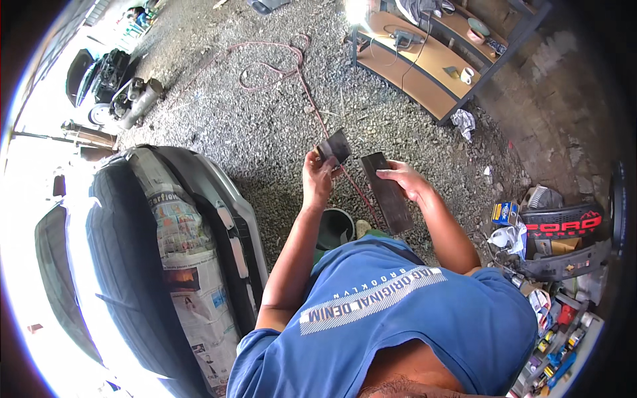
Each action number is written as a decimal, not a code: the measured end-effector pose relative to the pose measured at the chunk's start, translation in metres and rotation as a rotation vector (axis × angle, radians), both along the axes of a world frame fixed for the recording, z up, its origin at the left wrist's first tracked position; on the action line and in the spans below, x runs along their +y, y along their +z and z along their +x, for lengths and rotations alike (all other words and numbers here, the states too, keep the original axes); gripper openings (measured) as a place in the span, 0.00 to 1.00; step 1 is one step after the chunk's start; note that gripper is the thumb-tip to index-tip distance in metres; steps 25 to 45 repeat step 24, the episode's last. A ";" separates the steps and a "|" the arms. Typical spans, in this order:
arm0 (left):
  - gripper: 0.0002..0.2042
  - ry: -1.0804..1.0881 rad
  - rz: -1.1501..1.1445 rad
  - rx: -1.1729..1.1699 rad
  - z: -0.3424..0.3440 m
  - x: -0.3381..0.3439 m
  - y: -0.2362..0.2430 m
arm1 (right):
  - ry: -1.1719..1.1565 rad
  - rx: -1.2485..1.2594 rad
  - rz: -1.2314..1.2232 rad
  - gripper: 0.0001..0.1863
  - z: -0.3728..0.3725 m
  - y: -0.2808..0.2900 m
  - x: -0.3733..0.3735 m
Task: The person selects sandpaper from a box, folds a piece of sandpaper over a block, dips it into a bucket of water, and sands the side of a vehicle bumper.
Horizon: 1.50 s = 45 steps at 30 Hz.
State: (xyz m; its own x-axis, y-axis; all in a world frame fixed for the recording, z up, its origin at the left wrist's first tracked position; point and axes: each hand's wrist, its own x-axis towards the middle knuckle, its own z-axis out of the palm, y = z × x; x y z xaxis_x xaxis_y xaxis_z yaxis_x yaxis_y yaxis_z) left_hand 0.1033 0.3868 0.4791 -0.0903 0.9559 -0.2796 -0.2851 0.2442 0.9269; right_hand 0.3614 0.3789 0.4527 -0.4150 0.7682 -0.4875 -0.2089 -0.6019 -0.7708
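Note:
In front of my torso, my left hand grips a small dark rectangular piece, which looks like a sheet of sandpaper or a flat pad. The thumb lies across its near edge. Beside it, my right hand holds a long, flat dark block shaped like a sanding block. My thumb is on its upper face, and the fingers under it are hidden. The block slants from upper left to lower right. A narrow gap separates the two pieces. Below my left hand, a dark round bucket stands on the gravel.
To my left are curved car body panels, partly masked with newspaper. A reddish hose winds across the gravel. A wooden bench with a power tool stands at the far right. Car parts and a tray of supplies lie at right.

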 end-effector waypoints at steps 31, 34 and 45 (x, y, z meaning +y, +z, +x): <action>0.27 -0.261 0.073 -0.005 0.025 -0.058 0.089 | -0.278 -0.307 0.778 0.20 -0.039 0.083 -0.026; 0.27 -0.261 0.073 -0.005 0.025 -0.058 0.089 | -0.278 -0.307 0.778 0.20 -0.039 0.083 -0.026; 0.27 -0.261 0.073 -0.005 0.025 -0.058 0.089 | -0.278 -0.307 0.778 0.20 -0.039 0.083 -0.026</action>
